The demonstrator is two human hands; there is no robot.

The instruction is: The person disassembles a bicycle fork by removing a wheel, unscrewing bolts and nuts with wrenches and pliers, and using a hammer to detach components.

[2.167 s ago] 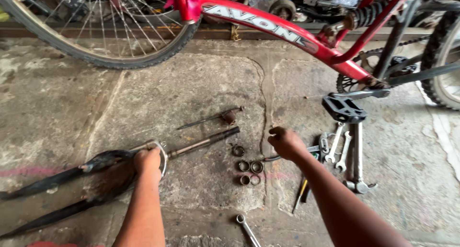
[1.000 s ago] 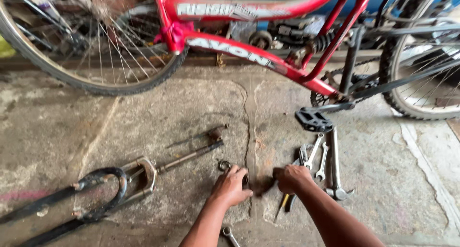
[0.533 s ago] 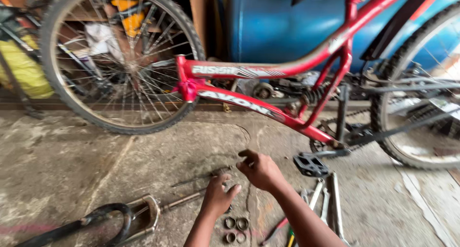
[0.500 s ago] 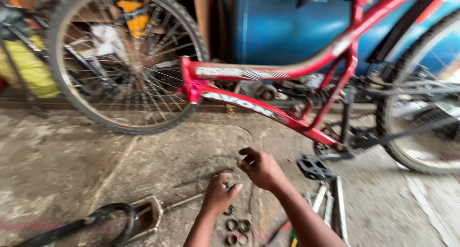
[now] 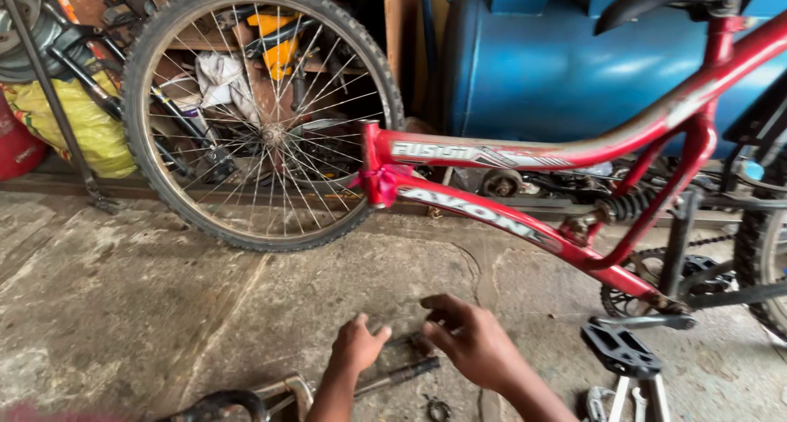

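Low in the frame, centre: left hand (image 5: 358, 346) over the concrete floor (image 5: 123, 299), fingers loosely curled, nothing visibly gripped; just below and right of it, a dark metal rod (image 5: 399, 374) lying on the floor, angled toward lower left. Right hand (image 5: 469, 340) just right of centre, palm down, fingers half open and spread, tips close to a small dark part (image 5: 420, 342) between both hands; contact not clear. Below, at the bottom edge, a small metal ring (image 5: 438, 410). Lower right: black pedal (image 5: 620, 350) above spanners (image 5: 635, 397). Across the upper right, red bicycle frame (image 5: 525, 156); upper left, spoked wheel (image 5: 262, 115). Behind, blue drum (image 5: 557, 61).
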